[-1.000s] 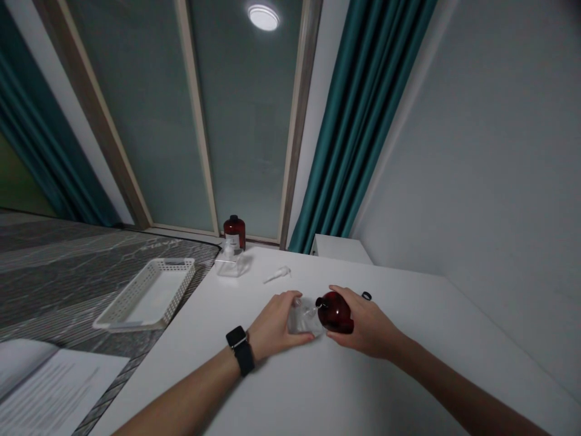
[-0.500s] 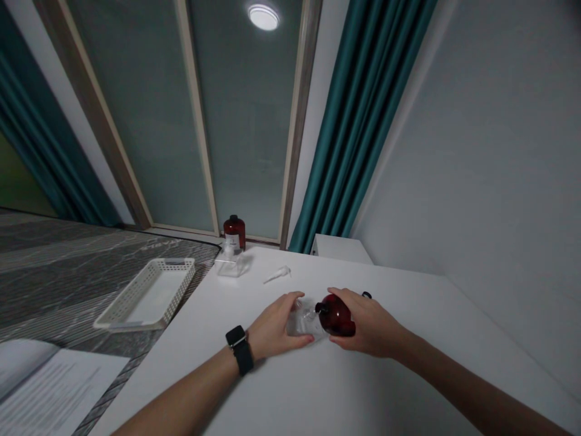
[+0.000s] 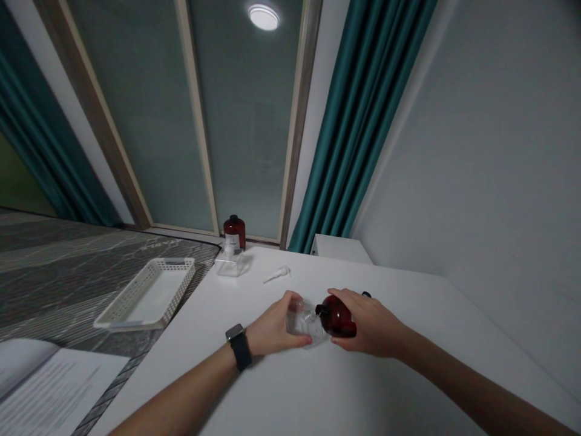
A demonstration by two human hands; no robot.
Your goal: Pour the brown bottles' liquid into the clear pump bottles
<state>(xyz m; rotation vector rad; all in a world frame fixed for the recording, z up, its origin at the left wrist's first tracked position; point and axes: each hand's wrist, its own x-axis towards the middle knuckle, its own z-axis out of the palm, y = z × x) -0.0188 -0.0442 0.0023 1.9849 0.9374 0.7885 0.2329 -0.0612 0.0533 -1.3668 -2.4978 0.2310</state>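
Observation:
My left hand [image 3: 284, 327] is wrapped around a clear bottle [image 3: 305, 321] on the white table. In my right hand [image 3: 367, 321] is a dark red-brown bottle [image 3: 336, 316], tipped to the left so that its black neck lies over the top of the clear bottle. Whether liquid runs between them I cannot tell. Behind my hands lies a white pump head [image 3: 278, 274] on its side. A small black object [image 3: 367, 295], partly hidden, shows just beyond my right hand.
At the table's far left corner stand another red-brown bottle [image 3: 235, 227] with a label and a clear pump bottle [image 3: 229, 260]. Left of the white table [image 3: 290, 393], a white basket [image 3: 175, 297] and an open book [image 3: 59, 387] rest on a grey patterned surface.
Both hands stay almost in place. My left hand and the clear bottle have shifted very slightly left, and the watch face on my left wrist has lit up paler.

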